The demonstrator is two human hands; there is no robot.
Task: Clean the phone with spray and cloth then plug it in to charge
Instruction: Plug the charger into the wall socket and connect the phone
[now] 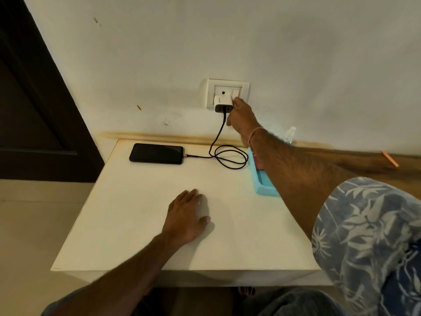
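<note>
My right hand [241, 115] is stretched out to the wall socket [210, 93], with one fingertip up against the white switch [235, 93] just right of the charger [223, 103]. My thumb hangs loose below it, near where the cable leaves the charger. The other fingers are hidden behind the back of my hand, so I cannot tell how they lie, but I have hold of nothing. A thin thread band [255, 133] sits round that wrist, and my blue leaf-print sleeve [364, 224] fills the lower right corner

My left hand [186, 215] lies palm down on the white table [136, 224], fingers straight and close together, thumb out to the side, gripping nothing

The phone [156, 153] lies flat on the far left part of the table, screen dark and facing up, its long side along the wall. The black cable [230, 156] is plugged into its right end, runs across the table top, makes a loose loop and climbs to the underside of the charger, which sits in the socket

A light blue tray [265, 185] rests at the table's right edge, partly under my forearm. Behind my arm, against the wall, I can see the top of a clear spray bottle [289, 134]. An orange stick-like thing [390, 158], too blurred to name, lies on the brown ledge further right. A dark door [34, 99] stands at the left
</note>
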